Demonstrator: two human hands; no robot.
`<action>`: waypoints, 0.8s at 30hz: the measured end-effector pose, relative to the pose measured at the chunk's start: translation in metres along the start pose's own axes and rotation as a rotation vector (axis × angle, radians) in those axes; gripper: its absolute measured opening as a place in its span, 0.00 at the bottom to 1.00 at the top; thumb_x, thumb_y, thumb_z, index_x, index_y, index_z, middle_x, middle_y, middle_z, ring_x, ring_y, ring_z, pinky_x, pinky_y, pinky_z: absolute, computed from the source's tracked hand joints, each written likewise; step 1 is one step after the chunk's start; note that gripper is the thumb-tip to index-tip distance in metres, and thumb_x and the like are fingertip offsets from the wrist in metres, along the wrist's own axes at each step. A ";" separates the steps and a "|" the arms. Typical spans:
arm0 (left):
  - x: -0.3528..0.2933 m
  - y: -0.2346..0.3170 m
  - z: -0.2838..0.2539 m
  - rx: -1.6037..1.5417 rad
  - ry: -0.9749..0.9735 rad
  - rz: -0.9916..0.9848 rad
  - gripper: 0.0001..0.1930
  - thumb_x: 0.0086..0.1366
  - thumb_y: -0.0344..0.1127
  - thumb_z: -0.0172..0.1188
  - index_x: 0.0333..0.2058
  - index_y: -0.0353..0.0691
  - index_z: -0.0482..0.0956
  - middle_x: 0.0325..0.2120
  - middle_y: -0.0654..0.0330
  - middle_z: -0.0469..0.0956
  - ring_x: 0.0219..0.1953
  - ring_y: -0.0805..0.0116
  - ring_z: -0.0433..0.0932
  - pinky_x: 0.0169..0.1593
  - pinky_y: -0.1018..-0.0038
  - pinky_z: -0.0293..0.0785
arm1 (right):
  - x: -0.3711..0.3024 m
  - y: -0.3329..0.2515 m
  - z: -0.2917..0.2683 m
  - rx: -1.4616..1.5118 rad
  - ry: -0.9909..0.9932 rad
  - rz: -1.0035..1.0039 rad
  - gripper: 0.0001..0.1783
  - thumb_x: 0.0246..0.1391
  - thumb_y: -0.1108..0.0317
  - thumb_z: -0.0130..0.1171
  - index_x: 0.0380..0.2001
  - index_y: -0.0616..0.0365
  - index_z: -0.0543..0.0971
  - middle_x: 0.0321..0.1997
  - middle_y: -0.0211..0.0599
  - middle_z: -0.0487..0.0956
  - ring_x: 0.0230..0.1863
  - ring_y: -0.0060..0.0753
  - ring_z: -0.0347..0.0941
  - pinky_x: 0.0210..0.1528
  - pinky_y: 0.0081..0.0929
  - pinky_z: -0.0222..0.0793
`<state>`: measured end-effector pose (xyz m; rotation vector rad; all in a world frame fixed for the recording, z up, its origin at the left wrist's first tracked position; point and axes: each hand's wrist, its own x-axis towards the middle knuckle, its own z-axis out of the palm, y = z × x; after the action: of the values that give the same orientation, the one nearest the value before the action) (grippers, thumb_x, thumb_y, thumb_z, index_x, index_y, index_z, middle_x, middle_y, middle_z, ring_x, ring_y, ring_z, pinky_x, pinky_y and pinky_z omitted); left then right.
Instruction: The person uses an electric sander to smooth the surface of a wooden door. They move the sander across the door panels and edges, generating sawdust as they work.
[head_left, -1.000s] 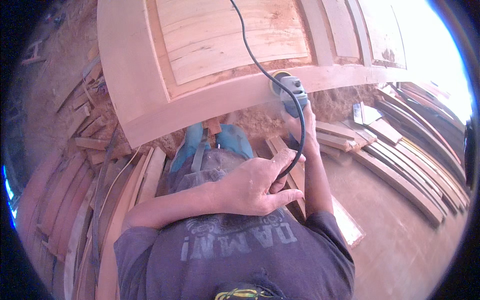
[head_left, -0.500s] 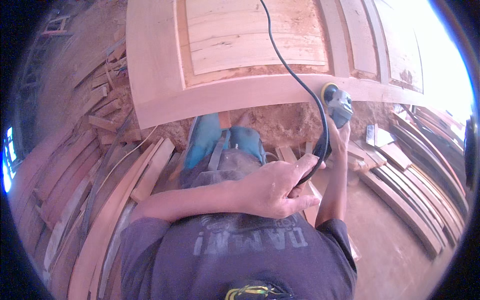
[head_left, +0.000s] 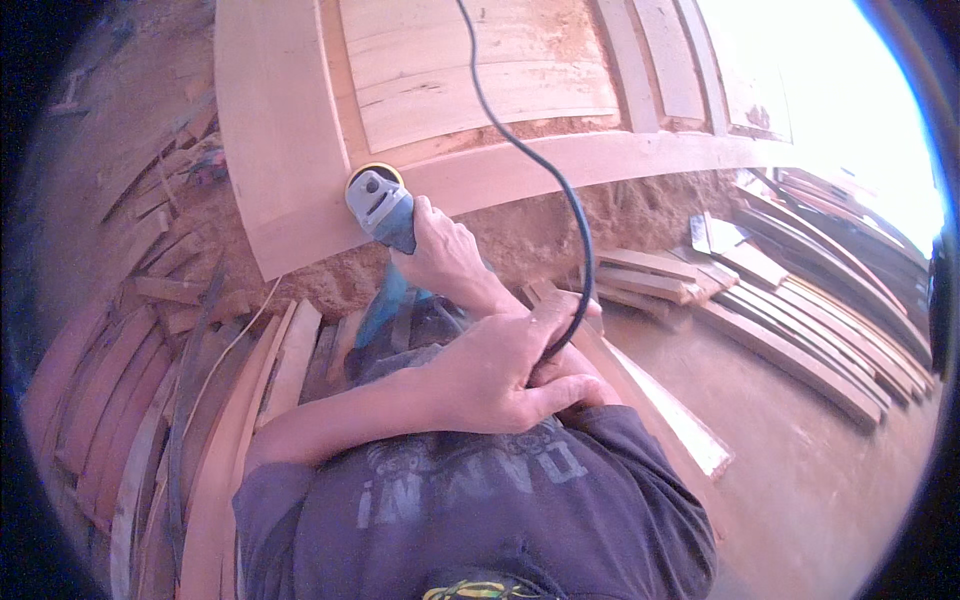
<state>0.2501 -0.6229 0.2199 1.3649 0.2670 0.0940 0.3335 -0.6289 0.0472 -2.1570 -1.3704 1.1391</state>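
Note:
A wooden panelled door (head_left: 275, 120) lies flat in front of me. My right hand (head_left: 447, 258) is closed around the body of a blue-and-grey angle grinder (head_left: 382, 208). Its yellow-rimmed round disc rests on the door's near rail, close to the left corner where rail and stile join. Close to my chest, my left hand (head_left: 490, 370) grips the dark power cable (head_left: 577, 230), which loops up and away across the door. The right forearm passes beyond the left hand and is partly hidden by it.
Brown sawdust (head_left: 640, 205) is heaped along the door's near edge. Stacked boards (head_left: 800, 355) lie on the right, and more long planks (head_left: 220, 450) on the left. Wood offcuts (head_left: 165, 290) lie beside the door's left corner. Strong light glares at the upper right.
My right hand has swept the angle grinder leftward along the near rail to the left corner. My left hand, still holding the cable, has shifted slightly left. The view has shifted too.

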 end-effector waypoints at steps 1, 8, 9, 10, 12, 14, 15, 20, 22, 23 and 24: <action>-0.003 0.001 -0.004 -0.023 -0.002 -0.027 0.37 0.73 0.40 0.75 0.72 0.35 0.65 0.21 0.67 0.69 0.23 0.73 0.71 0.30 0.70 0.68 | -0.001 0.001 -0.004 -0.016 0.012 0.017 0.31 0.56 0.57 0.73 0.54 0.63 0.72 0.48 0.67 0.86 0.52 0.73 0.85 0.53 0.63 0.80; 0.005 0.005 -0.014 -0.058 -0.074 -0.031 0.37 0.73 0.39 0.75 0.73 0.35 0.65 0.21 0.66 0.70 0.23 0.73 0.71 0.31 0.71 0.70 | -0.015 0.027 -0.054 -0.016 0.101 0.179 0.34 0.56 0.54 0.74 0.56 0.64 0.72 0.49 0.68 0.86 0.53 0.76 0.84 0.55 0.64 0.80; 0.009 0.007 -0.015 -0.063 -0.077 -0.041 0.37 0.74 0.39 0.75 0.73 0.35 0.65 0.21 0.66 0.70 0.23 0.73 0.71 0.31 0.71 0.70 | -0.015 0.034 -0.059 -0.024 0.109 0.200 0.35 0.56 0.54 0.74 0.57 0.64 0.72 0.49 0.69 0.86 0.53 0.76 0.84 0.55 0.64 0.80; 0.013 0.008 -0.015 -0.069 -0.079 -0.055 0.37 0.74 0.40 0.75 0.73 0.35 0.65 0.21 0.65 0.70 0.23 0.73 0.72 0.31 0.71 0.70 | -0.016 0.039 -0.065 -0.028 0.109 0.229 0.35 0.56 0.53 0.74 0.58 0.64 0.72 0.49 0.69 0.87 0.54 0.75 0.84 0.56 0.63 0.80; 0.022 0.007 -0.014 -0.071 -0.082 -0.077 0.37 0.74 0.40 0.74 0.73 0.35 0.65 0.21 0.65 0.70 0.23 0.73 0.72 0.31 0.71 0.70 | -0.016 0.050 -0.076 -0.037 0.106 0.286 0.36 0.56 0.52 0.75 0.59 0.63 0.73 0.51 0.69 0.87 0.55 0.74 0.84 0.57 0.62 0.80; 0.035 0.008 -0.014 -0.053 -0.086 -0.089 0.37 0.74 0.40 0.74 0.73 0.35 0.65 0.21 0.65 0.70 0.23 0.73 0.72 0.31 0.71 0.71 | -0.015 0.062 -0.091 -0.030 0.139 0.307 0.34 0.56 0.54 0.74 0.57 0.62 0.73 0.49 0.69 0.87 0.54 0.74 0.84 0.56 0.62 0.80; 0.042 0.008 -0.012 -0.054 -0.082 -0.078 0.37 0.74 0.39 0.74 0.73 0.35 0.65 0.21 0.65 0.70 0.23 0.73 0.72 0.31 0.71 0.71 | -0.018 0.072 -0.096 -0.018 0.169 0.304 0.31 0.56 0.56 0.73 0.55 0.62 0.74 0.47 0.68 0.87 0.53 0.75 0.84 0.54 0.64 0.80; 0.080 0.009 0.004 -0.046 -0.078 -0.067 0.37 0.74 0.39 0.74 0.73 0.35 0.64 0.22 0.65 0.71 0.23 0.73 0.73 0.30 0.70 0.71 | -0.020 0.095 -0.131 0.051 0.222 0.304 0.31 0.56 0.55 0.74 0.56 0.63 0.75 0.48 0.67 0.87 0.54 0.73 0.85 0.55 0.61 0.80; 0.095 0.013 0.010 -0.039 -0.098 -0.093 0.37 0.74 0.39 0.74 0.73 0.36 0.64 0.21 0.65 0.71 0.23 0.73 0.73 0.30 0.70 0.71 | -0.019 0.108 -0.147 0.105 0.236 0.286 0.38 0.56 0.48 0.76 0.60 0.63 0.75 0.52 0.67 0.87 0.59 0.70 0.85 0.58 0.58 0.80; 0.103 0.014 0.012 -0.035 -0.108 -0.106 0.37 0.73 0.39 0.74 0.73 0.36 0.64 0.21 0.65 0.71 0.23 0.73 0.73 0.30 0.70 0.70 | -0.021 0.111 -0.157 0.118 0.230 0.312 0.39 0.56 0.48 0.76 0.60 0.63 0.75 0.52 0.67 0.87 0.59 0.70 0.85 0.59 0.58 0.80; 0.111 0.014 0.015 -0.039 -0.110 -0.114 0.37 0.73 0.39 0.74 0.72 0.37 0.64 0.21 0.65 0.71 0.23 0.73 0.72 0.30 0.70 0.70 | -0.022 0.111 -0.168 0.134 0.222 0.334 0.39 0.55 0.48 0.76 0.60 0.63 0.75 0.52 0.66 0.88 0.59 0.70 0.85 0.59 0.57 0.80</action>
<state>0.3624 -0.6097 0.2213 1.3084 0.2486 -0.0707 0.5250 -0.6798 0.0894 -2.3860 -0.8379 1.0295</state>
